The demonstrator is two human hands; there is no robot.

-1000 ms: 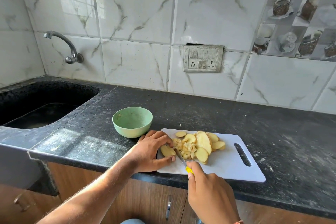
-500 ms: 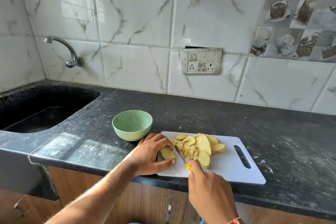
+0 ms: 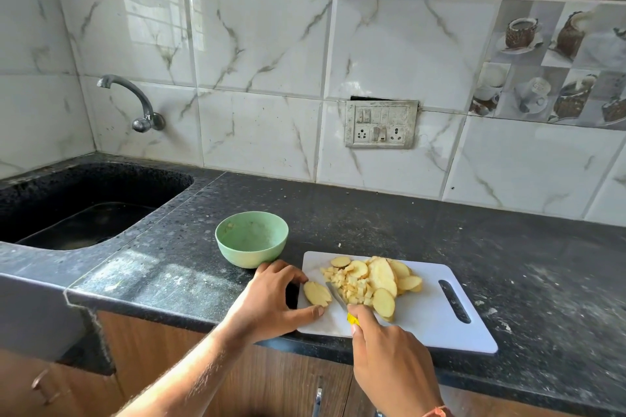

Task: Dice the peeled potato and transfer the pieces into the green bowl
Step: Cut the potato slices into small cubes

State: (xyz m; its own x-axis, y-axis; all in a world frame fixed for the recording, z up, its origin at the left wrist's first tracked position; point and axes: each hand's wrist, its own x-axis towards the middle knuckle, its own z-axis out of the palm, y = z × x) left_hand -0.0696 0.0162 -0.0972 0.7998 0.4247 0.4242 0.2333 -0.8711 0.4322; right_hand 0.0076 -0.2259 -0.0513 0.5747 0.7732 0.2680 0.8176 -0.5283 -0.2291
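On the white board (image 3: 437, 325) at the counter's (image 3: 389, 223) front edge, the left hand (image 3: 271, 301) steadies 1 potato slice (image 3: 316, 294) near the board's left edge, its thumb and fingers curled around the slice's near and far ends. The right hand (image 3: 389, 352) grips a yellow-handled knife (image 3: 338, 298), fingers wrapped round the handle, the blade lying on the board between that slice and a pile of dice (image 3: 350, 284). More slices (image 3: 386, 278) overlap at the board's middle, just right of the dice. The green bowl (image 3: 251, 239) stands on the counter beside the board's far left corner, with only small bits showing inside. A sink (image 3: 78, 200) is set in the counter's left end.
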